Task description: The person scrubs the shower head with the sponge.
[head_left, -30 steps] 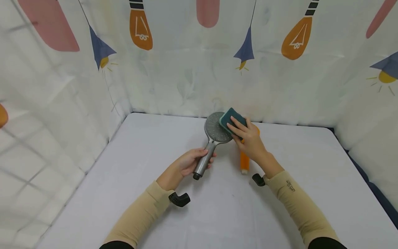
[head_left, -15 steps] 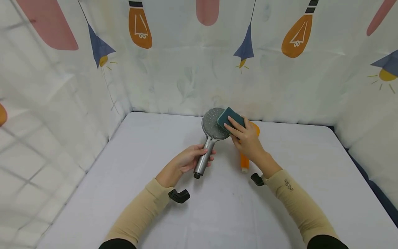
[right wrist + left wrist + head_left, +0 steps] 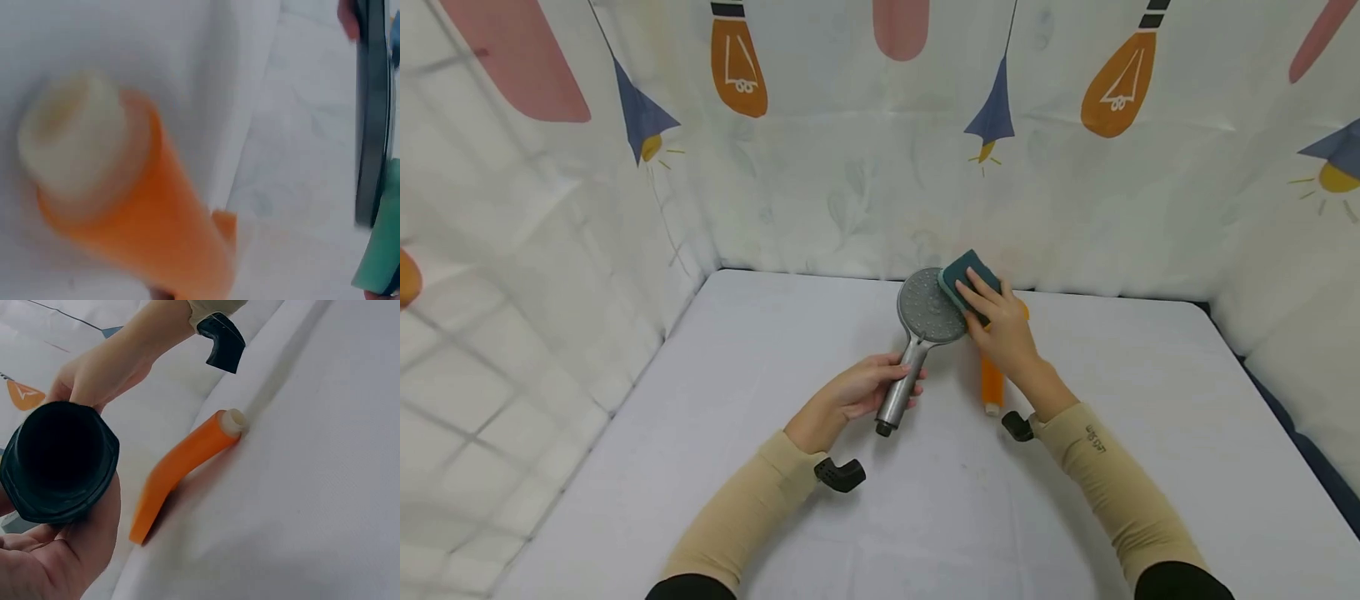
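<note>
My left hand (image 3: 872, 387) grips the silver handle of a shower head (image 3: 931, 307), its round grey nozzle face turned up. In the left wrist view the dark open end of the handle (image 3: 59, 462) faces the camera. My right hand (image 3: 1006, 333) holds a dark green sponge (image 3: 968, 279) by its back, fingers spread over it, against the upper right edge of the nozzle face. The right wrist view shows the sponge's lighter green side (image 3: 382, 234) beside the shower head's dark rim (image 3: 373, 119).
Beneath my right forearm and hand, an orange bent object (image 3: 992, 383) with a whitish end lies on the white-covered table (image 3: 925, 517); the hand hides part of it. A patterned cloth wall (image 3: 865, 192) rises right behind the table's far edge.
The shower head rises slightly to the left, then comes back down and right. My right hand and the sponge shift up and right, uncovering more of the nozzle face.
</note>
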`<act>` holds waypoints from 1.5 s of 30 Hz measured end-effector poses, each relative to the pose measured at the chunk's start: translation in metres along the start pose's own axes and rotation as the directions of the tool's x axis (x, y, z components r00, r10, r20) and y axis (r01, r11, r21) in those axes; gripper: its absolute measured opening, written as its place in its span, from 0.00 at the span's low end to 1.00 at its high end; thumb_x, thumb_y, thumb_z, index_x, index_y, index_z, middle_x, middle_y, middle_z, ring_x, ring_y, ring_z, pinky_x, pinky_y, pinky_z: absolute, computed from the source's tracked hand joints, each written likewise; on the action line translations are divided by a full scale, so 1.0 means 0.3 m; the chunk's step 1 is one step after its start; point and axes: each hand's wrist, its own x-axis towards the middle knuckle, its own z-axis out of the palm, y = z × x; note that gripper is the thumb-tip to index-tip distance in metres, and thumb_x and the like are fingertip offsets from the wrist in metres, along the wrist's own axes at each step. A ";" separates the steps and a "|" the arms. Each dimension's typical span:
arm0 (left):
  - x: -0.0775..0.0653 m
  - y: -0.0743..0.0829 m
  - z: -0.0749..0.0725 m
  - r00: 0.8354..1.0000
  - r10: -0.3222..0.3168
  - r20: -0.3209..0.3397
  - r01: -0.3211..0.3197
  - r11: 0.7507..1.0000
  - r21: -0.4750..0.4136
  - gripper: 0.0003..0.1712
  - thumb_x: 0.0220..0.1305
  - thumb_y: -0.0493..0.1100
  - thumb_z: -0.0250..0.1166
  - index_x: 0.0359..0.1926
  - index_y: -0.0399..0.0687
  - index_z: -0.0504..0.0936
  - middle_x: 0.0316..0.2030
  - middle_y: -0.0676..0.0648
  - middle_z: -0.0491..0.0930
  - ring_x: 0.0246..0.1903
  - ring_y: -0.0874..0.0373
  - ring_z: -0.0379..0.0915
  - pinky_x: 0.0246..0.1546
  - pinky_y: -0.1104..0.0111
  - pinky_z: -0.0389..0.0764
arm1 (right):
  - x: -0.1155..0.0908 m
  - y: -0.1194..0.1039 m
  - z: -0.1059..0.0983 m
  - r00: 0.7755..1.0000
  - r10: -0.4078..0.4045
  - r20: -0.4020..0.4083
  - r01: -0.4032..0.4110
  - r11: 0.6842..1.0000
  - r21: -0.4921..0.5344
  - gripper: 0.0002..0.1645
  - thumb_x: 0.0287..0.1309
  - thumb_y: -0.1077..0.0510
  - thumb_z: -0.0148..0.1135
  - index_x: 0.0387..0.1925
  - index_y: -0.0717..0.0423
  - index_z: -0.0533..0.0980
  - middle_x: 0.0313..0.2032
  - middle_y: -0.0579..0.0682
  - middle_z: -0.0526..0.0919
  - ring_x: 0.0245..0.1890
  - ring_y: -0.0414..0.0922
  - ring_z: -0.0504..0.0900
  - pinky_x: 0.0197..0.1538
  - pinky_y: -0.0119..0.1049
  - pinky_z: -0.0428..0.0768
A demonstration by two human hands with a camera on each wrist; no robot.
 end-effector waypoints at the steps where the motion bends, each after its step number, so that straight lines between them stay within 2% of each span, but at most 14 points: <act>1: 0.006 -0.001 0.004 1.000 -0.004 0.003 0.004 1.000 0.000 0.29 0.82 0.34 0.43 0.76 0.26 0.50 0.54 0.43 0.73 0.43 0.60 0.79 0.45 0.66 0.82 | 0.000 -0.008 0.008 1.000 -0.023 0.006 0.023 1.000 -0.014 0.28 0.58 0.72 0.70 0.61 0.64 0.79 0.66 0.62 0.74 0.62 0.79 0.68 0.63 0.72 0.66; 5: 0.020 -0.002 0.018 1.000 -0.019 0.000 0.019 1.000 -0.002 0.29 0.82 0.35 0.44 0.77 0.28 0.50 0.52 0.46 0.74 0.42 0.60 0.78 0.45 0.66 0.82 | -0.001 -0.037 0.031 0.991 -0.122 0.056 0.126 0.990 -0.070 0.26 0.58 0.70 0.71 0.60 0.62 0.81 0.64 0.62 0.77 0.61 0.84 0.65 0.60 0.72 0.69; 8: 0.018 -0.003 0.019 1.000 -0.029 -0.013 0.029 1.000 0.003 0.29 0.82 0.35 0.44 0.77 0.28 0.51 0.51 0.46 0.74 0.41 0.61 0.78 0.45 0.66 0.82 | 0.001 -0.039 0.031 0.988 -0.129 0.084 0.135 0.989 -0.064 0.27 0.58 0.71 0.70 0.60 0.61 0.81 0.65 0.61 0.76 0.62 0.85 0.62 0.61 0.72 0.68; 13: 0.010 -0.005 0.013 0.999 -0.022 -0.024 0.023 0.998 0.053 0.29 0.81 0.35 0.45 0.76 0.26 0.52 0.54 0.41 0.74 0.41 0.61 0.78 0.44 0.68 0.82 | 0.022 -0.012 0.010 0.999 -0.010 0.032 0.010 1.000 0.001 0.28 0.60 0.73 0.68 0.62 0.63 0.79 0.67 0.63 0.73 0.67 0.77 0.62 0.68 0.72 0.58; 17: 0.012 -0.010 0.021 0.999 -0.038 -0.020 0.039 0.995 0.089 0.30 0.80 0.35 0.46 0.76 0.26 0.53 0.57 0.37 0.73 0.41 0.61 0.79 0.45 0.66 0.82 | 0.043 -0.014 0.024 0.999 0.037 -0.034 -0.038 0.999 -0.017 0.25 0.62 0.72 0.67 0.61 0.64 0.79 0.66 0.64 0.73 0.64 0.81 0.63 0.64 0.75 0.62; 20: 0.020 -0.013 0.030 0.998 -0.049 -0.027 0.052 0.994 0.096 0.30 0.81 0.36 0.47 0.76 0.27 0.53 0.56 0.39 0.73 0.41 0.60 0.78 0.44 0.65 0.82 | 0.055 -0.052 0.056 0.999 -0.036 -0.019 0.035 0.998 -0.047 0.24 0.62 0.70 0.66 0.61 0.64 0.80 0.65 0.64 0.74 0.61 0.80 0.67 0.61 0.71 0.68; 25: 0.026 -0.010 0.033 0.998 -0.053 -0.033 0.055 0.995 0.084 0.29 0.81 0.35 0.46 0.76 0.28 0.53 0.56 0.39 0.71 0.42 0.59 0.76 0.43 0.67 0.82 | 0.057 -0.137 0.092 0.980 -0.156 0.124 0.167 0.982 -0.084 0.25 0.64 0.68 0.67 0.62 0.58 0.80 0.68 0.58 0.74 0.66 0.78 0.64 0.62 0.71 0.67; 29: 0.020 -0.012 0.027 0.999 -0.040 -0.015 0.041 0.997 0.073 0.29 0.82 0.35 0.44 0.76 0.28 0.51 0.57 0.39 0.70 0.41 0.60 0.75 0.42 0.68 0.82 | 0.066 -0.138 0.085 0.968 -0.203 0.150 0.217 0.972 -0.090 0.25 0.63 0.67 0.69 0.62 0.57 0.80 0.67 0.57 0.75 0.66 0.77 0.65 0.61 0.71 0.69; 31: 0.017 -0.012 0.021 1.000 -0.024 -0.005 0.024 0.997 0.070 0.29 0.82 0.35 0.44 0.77 0.27 0.50 0.57 0.38 0.70 0.40 0.61 0.76 0.41 0.69 0.81 | 0.081 -0.115 0.069 0.980 -0.168 0.111 0.178 0.980 -0.088 0.25 0.62 0.68 0.69 0.61 0.58 0.81 0.66 0.58 0.75 0.64 0.77 0.67 0.60 0.69 0.70; 34: 0.013 -0.010 0.012 1.000 -0.007 -0.002 0.007 0.997 0.077 0.30 0.81 0.35 0.43 0.77 0.26 0.49 0.57 0.37 0.70 0.40 0.61 0.76 0.41 0.70 0.81 | 0.102 -0.069 0.032 0.998 -0.024 0.057 0.027 0.998 -0.064 0.25 0.63 0.69 0.68 0.61 0.59 0.80 0.67 0.58 0.75 0.64 0.77 0.66 0.61 0.70 0.68; 37: 0.006 -0.008 0.007 1.000 -0.001 -0.009 0.002 0.996 0.087 0.31 0.81 0.34 0.44 0.77 0.26 0.49 0.57 0.37 0.70 0.40 0.61 0.76 0.41 0.69 0.81 | 0.109 -0.041 -0.003 0.989 0.141 0.041 -0.139 0.989 -0.042 0.26 0.64 0.69 0.66 0.64 0.58 0.79 0.69 0.57 0.72 0.67 0.74 0.63 0.65 0.71 0.62; 39: 0.001 -0.010 0.009 1.000 -0.001 -0.013 0.002 0.996 0.091 0.30 0.81 0.35 0.45 0.77 0.26 0.50 0.56 0.38 0.72 0.41 0.60 0.76 0.42 0.68 0.81 | 0.102 -0.042 -0.013 0.984 0.173 0.049 -0.171 0.984 -0.046 0.27 0.64 0.69 0.66 0.65 0.58 0.78 0.70 0.56 0.71 0.68 0.74 0.62 0.66 0.72 0.61; 43: -0.002 -0.017 0.015 1.000 -0.014 -0.004 0.015 0.997 0.076 0.30 0.81 0.36 0.46 0.76 0.26 0.51 0.56 0.39 0.73 0.41 0.60 0.77 0.43 0.67 0.82 | 0.072 -0.085 0.006 0.996 -0.012 0.092 0.016 0.999 -0.049 0.26 0.62 0.68 0.69 0.62 0.59 0.80 0.67 0.59 0.74 0.64 0.76 0.66 0.61 0.70 0.68; 45: -0.004 -0.018 0.019 1.000 -0.020 -0.003 0.020 0.997 0.069 0.30 0.82 0.36 0.45 0.76 0.26 0.51 0.56 0.40 0.73 0.41 0.60 0.77 0.44 0.67 0.82 | 0.060 -0.107 0.021 0.983 -0.132 0.124 0.138 0.990 -0.041 0.25 0.62 0.68 0.69 0.61 0.60 0.80 0.66 0.60 0.75 0.63 0.76 0.67 0.60 0.70 0.69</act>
